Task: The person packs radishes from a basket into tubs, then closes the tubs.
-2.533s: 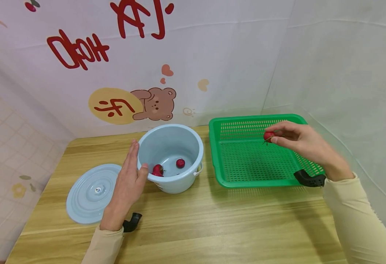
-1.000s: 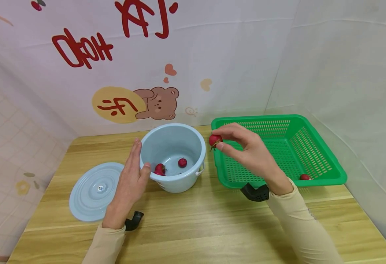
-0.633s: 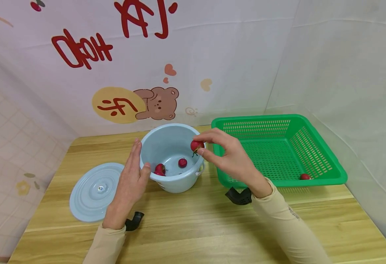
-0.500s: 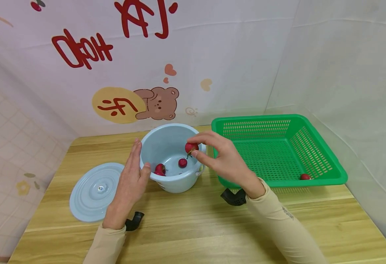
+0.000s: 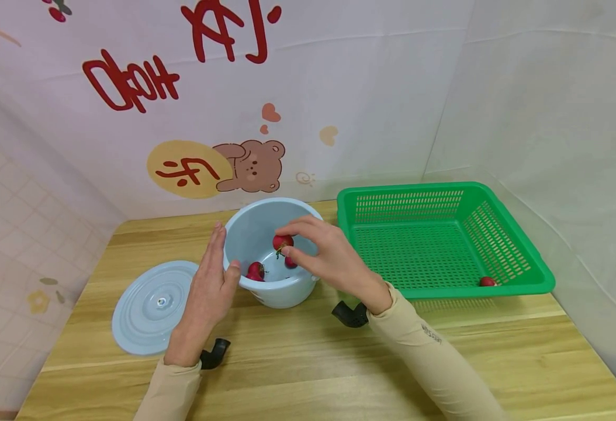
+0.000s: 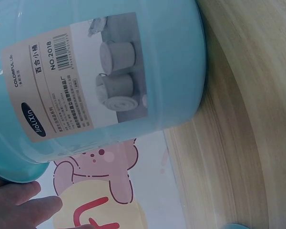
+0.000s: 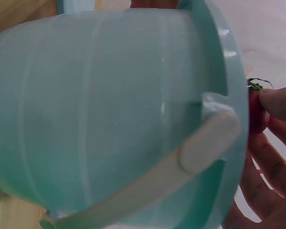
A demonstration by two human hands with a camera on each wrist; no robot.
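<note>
My right hand (image 5: 331, 254) pinches a round red radish (image 5: 283, 242) with green stem stubs between thumb and fingertips. The radish is over the mouth of the light-blue bucket (image 5: 279, 297), overlapping another radish (image 5: 290, 262) inside. More red radishes (image 5: 255, 271) lie against the bucket's near-left inner wall. With straight fingers, my left hand (image 5: 205, 286) rests along the bucket's left rim. In the right wrist view, the held radish (image 7: 257, 112) shows just beyond the rim, above the bucket's handle (image 7: 157, 181). The left wrist view shows the labelled side of the bucket (image 6: 171, 71).
A green perforated basket (image 5: 413, 295) stands right of the bucket, with one radish (image 5: 487, 282) in its near-right corner. The light-blue lid (image 5: 145, 321) lies flat on the wooden table (image 5: 297, 374) at the left. A printed cloth (image 5: 381, 105) hangs behind.
My right hand has carried the radish left from the basket, across the bucket's right rim, to over its mouth. The left hand has stayed at the rim.
</note>
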